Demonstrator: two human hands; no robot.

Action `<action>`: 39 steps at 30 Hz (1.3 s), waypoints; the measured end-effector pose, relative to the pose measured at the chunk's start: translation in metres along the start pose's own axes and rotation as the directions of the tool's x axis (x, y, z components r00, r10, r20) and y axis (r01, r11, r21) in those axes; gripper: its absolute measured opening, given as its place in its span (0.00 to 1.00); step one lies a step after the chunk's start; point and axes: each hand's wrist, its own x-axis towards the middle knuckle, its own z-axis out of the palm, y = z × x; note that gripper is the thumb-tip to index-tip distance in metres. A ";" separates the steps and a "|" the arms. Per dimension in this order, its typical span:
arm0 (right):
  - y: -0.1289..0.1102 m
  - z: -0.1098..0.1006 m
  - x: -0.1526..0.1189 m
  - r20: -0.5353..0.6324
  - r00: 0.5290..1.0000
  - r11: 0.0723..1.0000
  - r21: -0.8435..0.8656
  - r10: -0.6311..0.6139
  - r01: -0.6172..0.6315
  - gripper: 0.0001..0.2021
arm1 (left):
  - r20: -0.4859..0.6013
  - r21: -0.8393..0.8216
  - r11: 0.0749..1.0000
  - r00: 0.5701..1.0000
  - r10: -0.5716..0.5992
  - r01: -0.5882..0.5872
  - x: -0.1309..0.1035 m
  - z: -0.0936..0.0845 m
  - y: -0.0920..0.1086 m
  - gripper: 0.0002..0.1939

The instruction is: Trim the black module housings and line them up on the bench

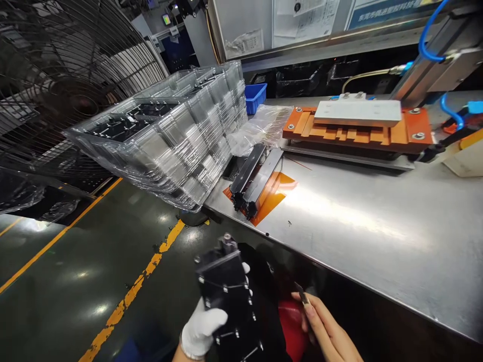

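My left hand (203, 326), in a white glove, is closed round a long black plastic part (225, 296) with small metal pins along it. The part is tilted in front of the bench, its lower end cut off by the picture's edge. To the right, my bare right hand (320, 322) pinches a small knife (301, 291), its blade pointing up and left. A gap separates the knife from the black part. On the bench above, two more long black parts (260, 176) lie side by side on an orange sheet (277, 198).
Stacked clear plastic trays (181, 130) holding black parts overhang the bench's left end. An orange fixture (339, 133) with a metal block stands at the back of the metal bench (358, 216). A blue bin (255, 98) sits behind; a large fan (83, 95) is at left.
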 end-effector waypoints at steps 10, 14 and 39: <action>-0.027 -0.015 0.021 0.154 0.977 0.952 -0.243 -0.150 0.185 0.17 | 0.327 0.903 0.117 0.836 0.440 -0.415 -0.008 -0.001 -0.031 0.43; -0.030 -0.009 0.021 0.087 0.955 0.880 -0.371 -0.285 0.296 0.20 | 0.340 0.928 -0.013 0.831 0.440 -0.373 -0.009 -0.009 -0.041 0.44; -0.022 0.000 0.012 0.096 0.943 0.919 -0.215 -0.318 0.332 0.18 | 0.299 0.954 -0.179 0.825 0.480 -0.242 -0.013 0.018 -0.035 0.46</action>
